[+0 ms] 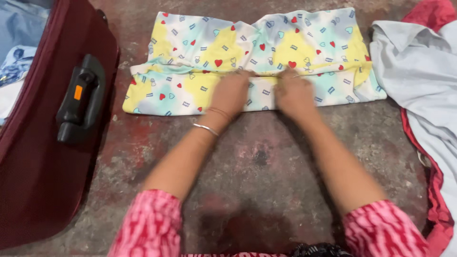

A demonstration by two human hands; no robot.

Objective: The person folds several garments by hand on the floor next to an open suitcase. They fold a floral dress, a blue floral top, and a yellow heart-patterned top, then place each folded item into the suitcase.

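Both my bare forearms reach forward from short pink-and-white patterned sleeves and converge toward the centre. My left hand (pixel 232 93) lies palm down, fingers curled forward and pressed flat, knuckles up. A thin silver bangle (pixel 205 129) circles the left wrist, with a finer band just ahead of it. My right hand (pixel 294 93) rests close beside the left, palm down, fingertips bunched as if pinching. The hands do not touch each other.

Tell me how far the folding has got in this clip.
Partly done: the printed cloth lies on the floor with its near edge already folded over. Both hands, left hand and right hand, press on that fold. It remains a long strip, and the grey garment beside it lies unfolded. The suitcase sits on the left.
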